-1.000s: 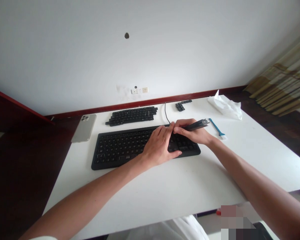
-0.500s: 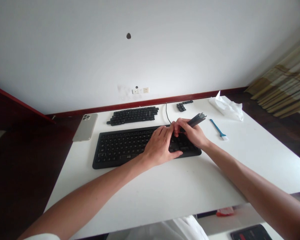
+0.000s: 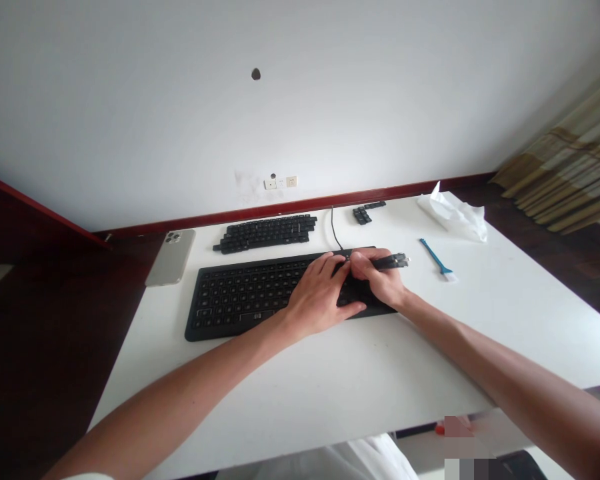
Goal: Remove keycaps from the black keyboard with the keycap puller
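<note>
The keyboard [image 3: 260,293] is black with pale key legends. At its twelve o'clock lie black loose keys [image 3: 265,233]; at ten o'clock, a silver-grey phone [image 3: 171,257]. The table [image 3: 330,373] is white. At three o'clock is a blue brush [image 3: 436,259] with a white tip; at two o'clock, white tissue [image 3: 453,213]. The curtain [image 3: 570,173] is striped beige and brown.

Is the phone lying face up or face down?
Face down: the phone lies flat on the white table with its camera lenses facing up.
</note>
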`<state>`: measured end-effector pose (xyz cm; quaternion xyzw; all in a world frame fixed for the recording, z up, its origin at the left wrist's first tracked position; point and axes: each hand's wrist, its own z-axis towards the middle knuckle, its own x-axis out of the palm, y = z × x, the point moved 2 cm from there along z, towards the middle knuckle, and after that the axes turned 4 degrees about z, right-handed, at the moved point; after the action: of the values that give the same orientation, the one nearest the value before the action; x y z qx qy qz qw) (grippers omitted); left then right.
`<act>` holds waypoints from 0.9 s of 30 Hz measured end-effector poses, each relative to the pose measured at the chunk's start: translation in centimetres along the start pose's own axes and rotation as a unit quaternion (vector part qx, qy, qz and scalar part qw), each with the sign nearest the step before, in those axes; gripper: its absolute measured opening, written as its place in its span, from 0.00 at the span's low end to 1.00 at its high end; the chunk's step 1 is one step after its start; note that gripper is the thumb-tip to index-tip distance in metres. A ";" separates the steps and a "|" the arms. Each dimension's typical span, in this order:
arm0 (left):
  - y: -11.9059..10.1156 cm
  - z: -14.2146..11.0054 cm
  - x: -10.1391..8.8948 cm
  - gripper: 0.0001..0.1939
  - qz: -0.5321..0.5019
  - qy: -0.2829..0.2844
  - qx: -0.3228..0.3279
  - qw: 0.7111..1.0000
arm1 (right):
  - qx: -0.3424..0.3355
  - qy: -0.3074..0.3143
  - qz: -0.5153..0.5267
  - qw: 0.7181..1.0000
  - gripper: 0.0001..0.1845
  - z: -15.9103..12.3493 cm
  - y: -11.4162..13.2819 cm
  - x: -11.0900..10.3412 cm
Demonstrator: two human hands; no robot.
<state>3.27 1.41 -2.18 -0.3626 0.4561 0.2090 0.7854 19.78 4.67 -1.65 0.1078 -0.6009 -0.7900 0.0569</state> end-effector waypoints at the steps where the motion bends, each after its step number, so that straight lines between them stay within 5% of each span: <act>1: 0.0 -0.1 0.1 0.36 0.012 0.006 0.008 1.000 | -0.003 -0.001 -0.007 1.000 0.31 0.0 0.0 0.0; 6: -0.1 0.0 0.4 0.25 0.052 0.038 0.030 0.997 | -0.022 0.020 -0.036 0.999 0.29 -0.2 0.6 -0.1; 17: 1.1 4.7 0.9 0.31 0.064 0.141 0.058 0.986 | -0.075 0.026 -0.099 0.992 0.28 -0.6 0.8 -0.5; 27: 1.9 5.2 1.2 0.27 0.062 0.136 0.114 0.982 | -0.077 -0.028 -0.044 0.996 0.26 -0.4 1.4 -0.3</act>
<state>5.54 6.58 -2.29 -0.2674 0.6011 0.1525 0.7375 20.13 4.01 -0.34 0.1070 -0.5343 -0.8384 0.0129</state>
